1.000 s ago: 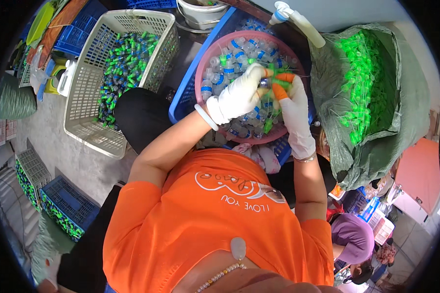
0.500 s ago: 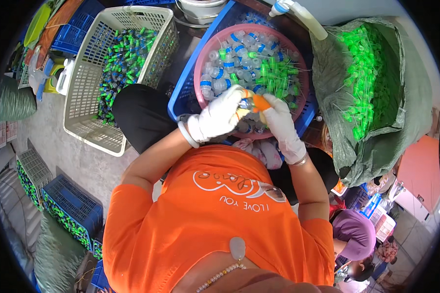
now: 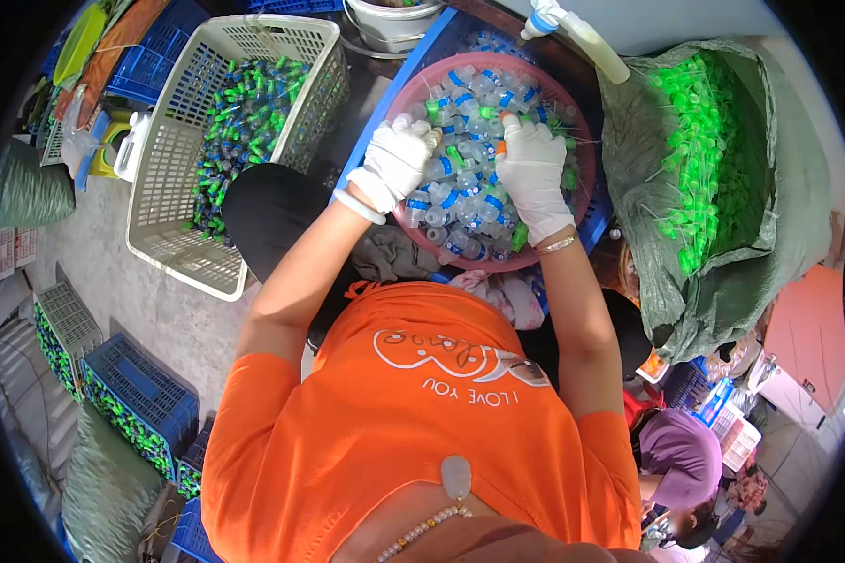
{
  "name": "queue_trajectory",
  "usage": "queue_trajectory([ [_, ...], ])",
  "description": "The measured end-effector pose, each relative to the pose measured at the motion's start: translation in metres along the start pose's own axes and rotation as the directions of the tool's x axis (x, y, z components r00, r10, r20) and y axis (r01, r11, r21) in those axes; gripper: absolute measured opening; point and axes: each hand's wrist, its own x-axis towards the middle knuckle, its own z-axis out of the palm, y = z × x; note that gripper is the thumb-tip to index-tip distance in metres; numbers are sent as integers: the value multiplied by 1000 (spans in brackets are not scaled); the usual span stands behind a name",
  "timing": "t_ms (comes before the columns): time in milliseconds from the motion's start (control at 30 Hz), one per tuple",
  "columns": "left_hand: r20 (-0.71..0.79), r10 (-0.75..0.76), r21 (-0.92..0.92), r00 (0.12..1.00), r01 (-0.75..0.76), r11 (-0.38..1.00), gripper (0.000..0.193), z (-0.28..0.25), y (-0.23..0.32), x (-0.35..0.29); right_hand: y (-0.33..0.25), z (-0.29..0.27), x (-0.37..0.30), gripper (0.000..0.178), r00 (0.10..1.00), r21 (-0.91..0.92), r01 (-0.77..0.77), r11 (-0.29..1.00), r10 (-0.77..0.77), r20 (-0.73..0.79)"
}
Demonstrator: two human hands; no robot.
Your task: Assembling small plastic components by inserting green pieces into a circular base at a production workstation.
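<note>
A pink basin (image 3: 406, 105) in front of me is filled with small clear plastic bottles (image 3: 465, 202) with blue bands, with a few green caps (image 3: 519, 235) among them. My left hand (image 3: 399, 159), in a white glove, is over the basin's left side with its fingers curled. What it may hold is hidden. My right hand (image 3: 535, 174), gloved in white with orange fingertip covers, is curled over the bottles on the right side. Its palm hides whatever lies within or under it.
Left, a pale crate (image 3: 155, 178) holds many green-and-blue pieces. To the right stands a green woven sack (image 3: 629, 188) of bright green stemmed caps. A blue tray (image 3: 374, 127) lies under the basin. Stacked crates (image 3: 141, 380) are lower left; a person in purple (image 3: 681, 455) is lower right.
My hands have moved apart from the middle, where they held a small piece together, to opposite sides of the basin. The cluster of green stemmed caps on the bottles no longer shows.
</note>
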Motion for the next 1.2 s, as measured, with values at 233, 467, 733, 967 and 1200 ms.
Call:
queue_trajectory([
  [233, 28, -120, -418, 992, 121, 900, 34, -2, 7, 47, 29, -28, -7, 30, 958, 275, 72, 959, 10, -287],
  [467, 8, -380, -962, 925, 112, 251, 32, 16, 20, 110, 25, -93, 11, 22, 841, 780, -51, 623, 448, -304],
  [733, -16, -472, -994, 881, 39, 105, 32, 15, 30, 124, 27, -107, 24, 27, 885, 609, -257, 750, 436, -164],
  [967, 32, -410, -984, 911, 100, 147, 31, 14, 24, 122, 28, -99, 26, 23, 898, 562, -233, 794, 397, -188],
  [1200, 85, -415, -973, 906, 166, 163, 30, 10, 26, 120, 28, -98, 26, 23, 900, 581, -225, 782, 396, -184],
])
